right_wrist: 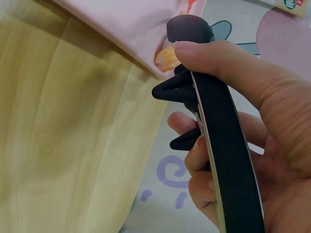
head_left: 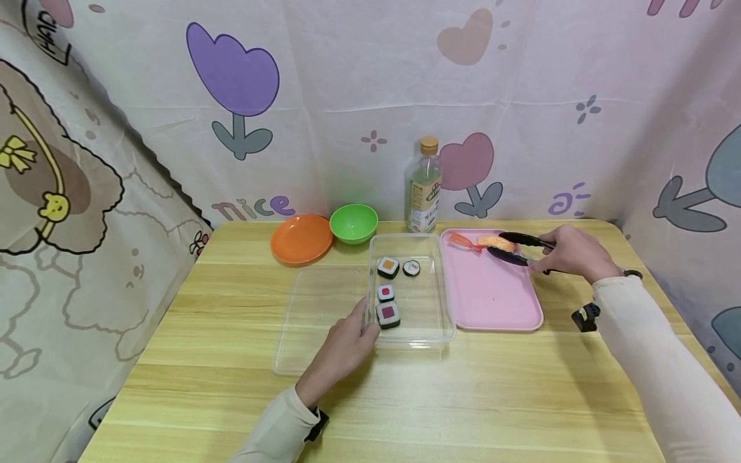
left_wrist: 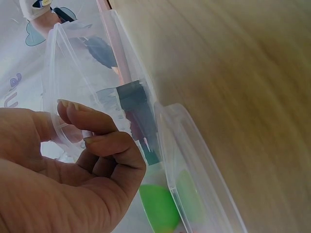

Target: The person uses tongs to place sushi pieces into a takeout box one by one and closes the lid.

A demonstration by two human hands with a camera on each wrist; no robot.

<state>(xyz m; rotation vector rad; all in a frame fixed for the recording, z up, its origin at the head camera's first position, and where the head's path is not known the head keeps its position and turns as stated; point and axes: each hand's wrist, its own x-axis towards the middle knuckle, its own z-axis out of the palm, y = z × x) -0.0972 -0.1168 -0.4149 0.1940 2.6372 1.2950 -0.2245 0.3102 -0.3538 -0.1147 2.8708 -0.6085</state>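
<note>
Grip: right hand (head_left: 570,252) squeezes black tongs (head_left: 521,247), tips clamped on the orange nigiri (head_left: 496,242) over the pink tray's (head_left: 492,302) far end.
Left hand: left hand (head_left: 347,337) pinches the clear container's (head_left: 431,331) near-left rim, 4 sushi rolls (head_left: 388,314) inside.
Beyond the tips: shrimp piece (head_left: 461,240) on the tray.
Risk: loosened squeeze likely drops the nigiri; smooth toy may slip sideways.
</note>
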